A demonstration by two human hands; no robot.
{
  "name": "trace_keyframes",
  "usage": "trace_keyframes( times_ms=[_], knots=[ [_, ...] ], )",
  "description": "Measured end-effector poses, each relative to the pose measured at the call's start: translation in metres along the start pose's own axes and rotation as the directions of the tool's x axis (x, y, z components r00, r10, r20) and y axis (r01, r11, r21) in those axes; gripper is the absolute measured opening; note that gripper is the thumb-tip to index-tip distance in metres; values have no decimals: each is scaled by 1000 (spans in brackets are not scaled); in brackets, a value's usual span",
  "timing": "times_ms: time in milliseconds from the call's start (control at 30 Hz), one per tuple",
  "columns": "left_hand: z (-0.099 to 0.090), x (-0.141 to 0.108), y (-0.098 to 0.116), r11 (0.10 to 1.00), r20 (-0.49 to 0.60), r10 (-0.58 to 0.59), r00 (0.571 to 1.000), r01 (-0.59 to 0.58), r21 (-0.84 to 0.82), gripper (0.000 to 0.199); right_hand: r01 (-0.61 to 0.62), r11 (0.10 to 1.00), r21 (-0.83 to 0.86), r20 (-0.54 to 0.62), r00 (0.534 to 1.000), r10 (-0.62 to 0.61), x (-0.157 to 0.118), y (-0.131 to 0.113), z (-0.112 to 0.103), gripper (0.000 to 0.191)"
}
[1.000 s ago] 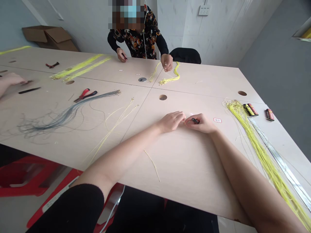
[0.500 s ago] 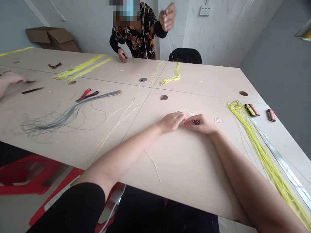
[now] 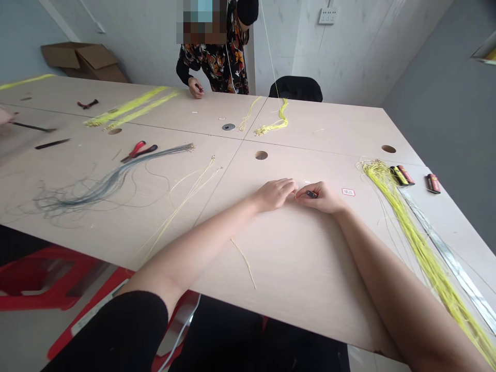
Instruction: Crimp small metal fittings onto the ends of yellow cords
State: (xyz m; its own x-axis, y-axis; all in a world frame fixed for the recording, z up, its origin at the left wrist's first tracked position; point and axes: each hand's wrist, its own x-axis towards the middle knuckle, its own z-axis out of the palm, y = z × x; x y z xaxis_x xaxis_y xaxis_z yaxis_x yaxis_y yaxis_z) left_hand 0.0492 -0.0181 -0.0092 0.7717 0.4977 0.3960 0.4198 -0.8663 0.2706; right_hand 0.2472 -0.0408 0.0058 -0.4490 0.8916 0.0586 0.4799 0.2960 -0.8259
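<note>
My left hand point(image 3: 276, 194) and my right hand point(image 3: 323, 198) meet fingertip to fingertip over the table point(image 3: 287, 248). Both are closed in a pinch. From my right fist pokes the rounded end of a dark stick-like tool point(image 3: 311, 194); the rest of it is hidden. A tiny yellow-orange bit of cord point(image 3: 295, 196) shows between the fingertips, and the left fingers hide what they pinch. Beneath my left forearm a yellow cord point(image 3: 245, 258) sticks out. Left of that arm lie a few pale yellow cords point(image 3: 186, 194) with metal ends.
A yellow cord bundle point(image 3: 411, 227) and batteries point(image 3: 402, 176) lie right. Grey cords point(image 3: 116, 178), red-handled pliers point(image 3: 138, 150) and a dark blade-like tool point(image 3: 52, 143) lie left. Across the table a person point(image 3: 220, 67) raises a cord; another person's hand point(image 3: 4, 114) is at far left.
My hands stay nearly still. The person opposite has lifted the cord higher, their raised hand leaving the view. The hand at far left has drawn back leftward, showing more of a dark thin tool.
</note>
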Motion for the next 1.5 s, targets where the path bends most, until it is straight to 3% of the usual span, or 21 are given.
trace_keyframes(
  times_ms=[333,567,800,967,1067,1167,1500],
  knots=[
    [1,0,0,1000,3,-18,1000,18,1,13,7,1000,-27,-28,1000,-8,1,0,1,27],
    [0,1,4,980,68,-195,978,197,-25,17,-38,999,0,-75,996,38,1,-2,3,26],
    [-17,7,9,847,202,-353,913,404,-345,28,-99,995,-12,-171,981,95,2,-4,6,22],
    [-32,14,11,746,305,-388,870,491,-451,19,-121,992,-29,-156,981,115,3,-6,6,26],
    [-30,17,13,714,272,-430,861,509,-482,20,-128,991,-31,-152,981,122,3,-5,6,25],
    [-21,18,15,737,191,-462,866,495,-460,18,-138,990,-21,-170,976,133,4,-4,7,23],
    [1,10,22,844,20,-501,865,494,-210,11,-152,988,-30,-223,964,142,6,-7,8,21]
  ],
)
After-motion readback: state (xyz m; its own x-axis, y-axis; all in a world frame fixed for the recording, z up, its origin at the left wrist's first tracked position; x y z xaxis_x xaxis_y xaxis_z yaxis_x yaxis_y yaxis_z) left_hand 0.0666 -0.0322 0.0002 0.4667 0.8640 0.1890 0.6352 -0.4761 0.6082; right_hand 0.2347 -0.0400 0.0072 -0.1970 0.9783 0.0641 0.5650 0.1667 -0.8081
